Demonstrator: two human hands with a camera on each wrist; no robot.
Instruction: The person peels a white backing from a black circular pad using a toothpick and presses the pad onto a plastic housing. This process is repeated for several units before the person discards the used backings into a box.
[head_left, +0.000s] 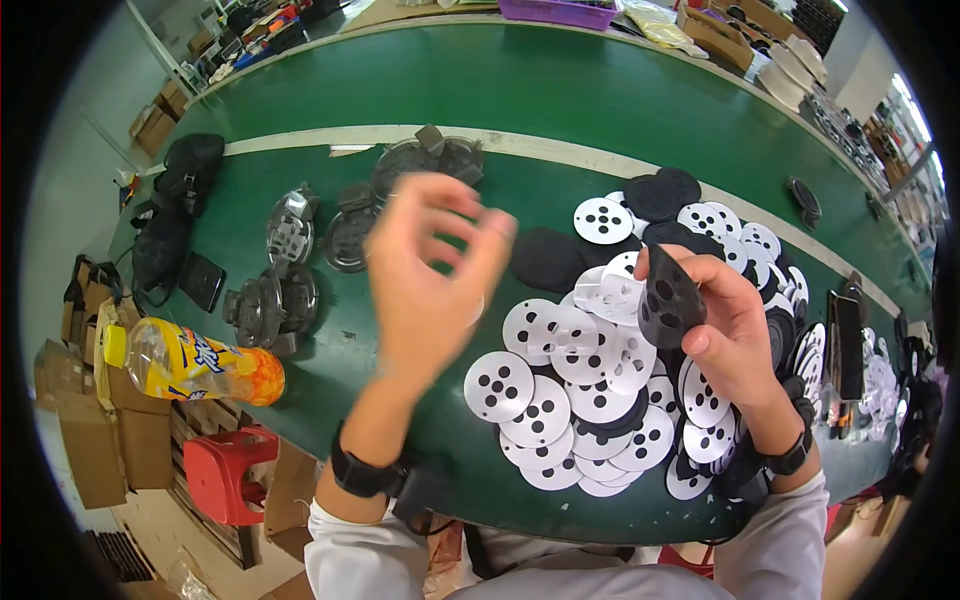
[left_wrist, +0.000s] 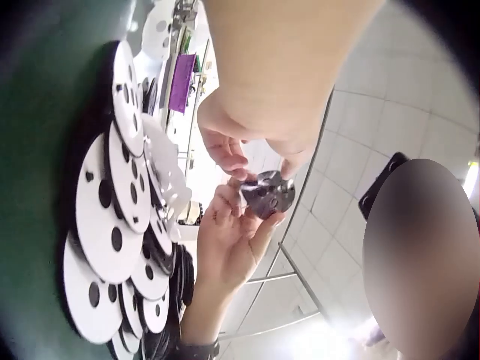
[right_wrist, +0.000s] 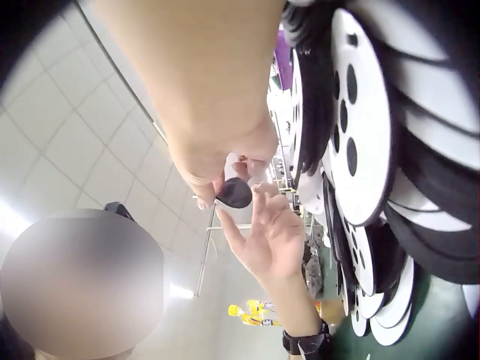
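Observation:
My right hand point(head_left: 735, 325) pinches a thin black disc point(head_left: 668, 305) with round holes by its edges, thumb on one side and fingers on the other. The disc looks bowed and stands on edge over the heap. Blurred in the head view, my left hand point(head_left: 430, 270) is raised to the left of it, fingers loosely bent and apart from the thumb, with nothing seen between them. Below the hands lies a heap of white discs point(head_left: 498, 386) with black holes. Clear film pieces point(head_left: 575, 332) lie on top, and plain black discs point(head_left: 548, 260) lie at the heap's back.
Dark clear-plastic round parts point(head_left: 292, 228) stand at the table's left. A phone point(head_left: 202, 281), a black pouch point(head_left: 165, 245) and an orange drink bottle point(head_left: 195, 362) lie by the left edge. A red stool point(head_left: 228, 475) stands below. A pale ledge point(head_left: 530, 143) crosses the green table behind.

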